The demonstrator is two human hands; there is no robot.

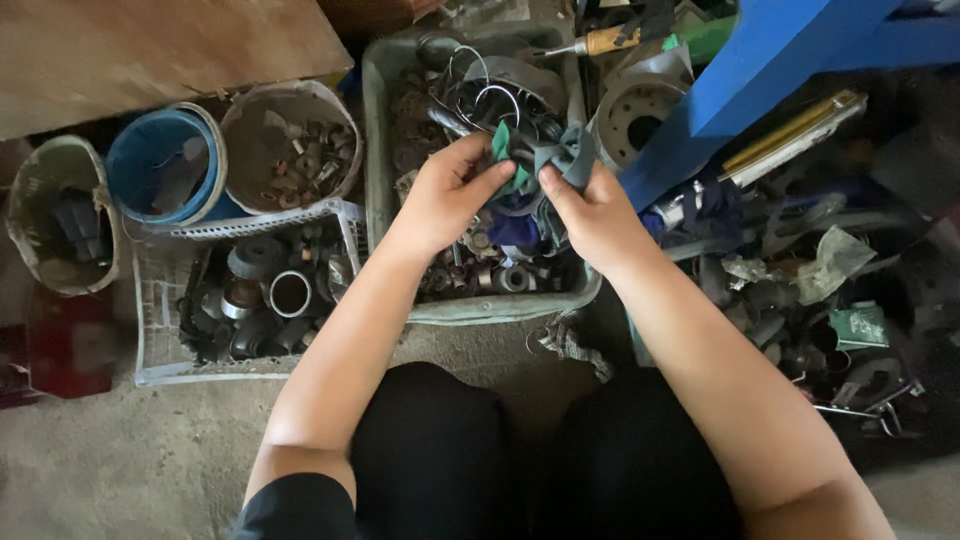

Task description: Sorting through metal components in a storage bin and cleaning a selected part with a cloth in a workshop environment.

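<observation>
Crouched over a grey plastic tray [385,120] of metal scrap, left hand [440,195] and right hand [590,210] pinch a crumpled green-grey rag [545,155] that could snag on wire loops.

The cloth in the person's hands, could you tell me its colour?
Green and grey-blue cloth, seen in the head view.

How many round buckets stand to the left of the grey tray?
3, in a row: a grey-green bucket far left, a blue bucket beside it, a pale bucket holding metal parts next to the grey tray. Others may be hidden.
</observation>
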